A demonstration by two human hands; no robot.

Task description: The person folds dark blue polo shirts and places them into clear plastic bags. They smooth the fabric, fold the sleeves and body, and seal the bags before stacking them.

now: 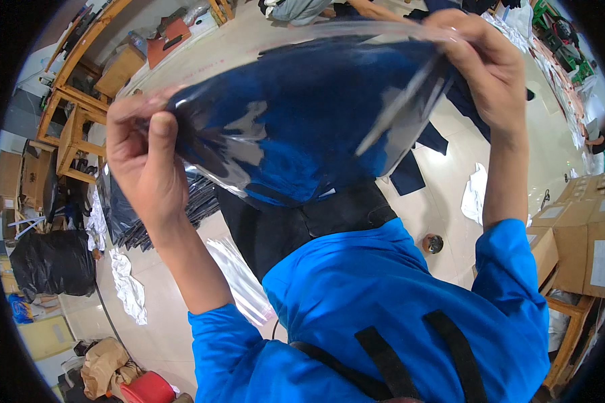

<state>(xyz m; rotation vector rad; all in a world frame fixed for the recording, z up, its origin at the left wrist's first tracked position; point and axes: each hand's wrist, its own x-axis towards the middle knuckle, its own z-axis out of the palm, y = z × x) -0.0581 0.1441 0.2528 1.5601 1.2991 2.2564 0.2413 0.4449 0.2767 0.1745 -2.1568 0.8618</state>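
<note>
A clear plastic bag (242, 186) with a dark navy folded fabric piece (312, 101) inside is stretched between my two hands, above my lap. My left hand (146, 151) pinches its left corner between thumb and fingers. The upper right corner is gripped by my right hand (489, 70), raised higher than the left. Glare on the film hides parts of the fabric. Below my left forearm lies a stack of flat clear plastic bags (239, 279). Beyond my left wrist is a pile of dark packed bags (196, 201), partly hidden by my arm.
Dark navy cloth pieces (407, 174) and a white cloth (475, 194) lie on the tiled floor at the right. Cardboard boxes (575, 226) stand beside my right elbow. A black plastic sack (55, 264) and a wooden stool (73, 141) are at the left. Another person (302, 10) sits ahead.
</note>
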